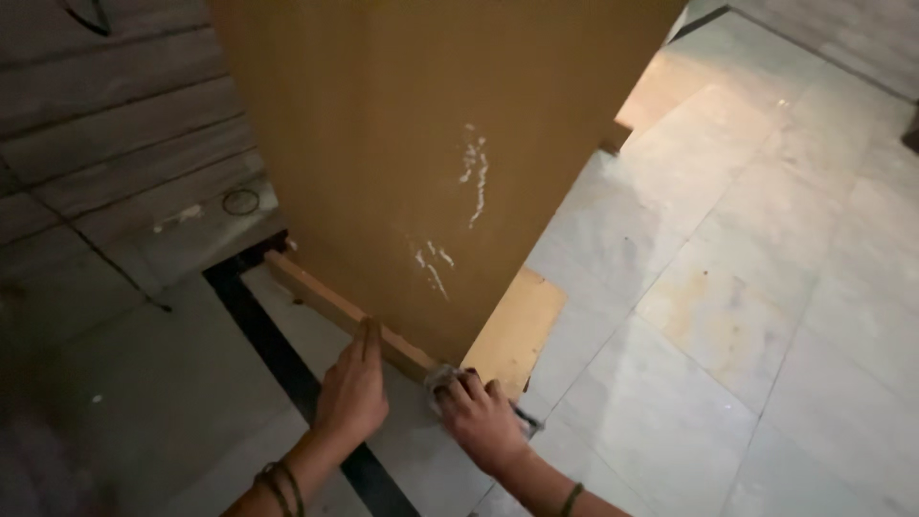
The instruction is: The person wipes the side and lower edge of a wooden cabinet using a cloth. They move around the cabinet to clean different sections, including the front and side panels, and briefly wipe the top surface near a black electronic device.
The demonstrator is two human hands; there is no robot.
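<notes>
A tall brown wooden panel [421, 144] stands upright on the tiled floor, with white smears on its face. Along its foot runs a light wooden strip [325, 302]. My left hand [352, 393] lies flat against that strip, fingers together and pointing up. My right hand [483, 416] is at the strip's near end, closed on a small crumpled pale thing, perhaps sandpaper or a cloth [442, 378], pressed to the panel's lower corner. A thin dark tool or handle pokes out under the right hand; what it is I cannot tell.
A flat piece of light board [517, 330] lies on the floor behind the panel's corner. Pale marble tiles [747, 278] spread to the right. A black floor strip [278, 354] runs diagonally at left, beside a grey wall [105, 124] with a thin cable.
</notes>
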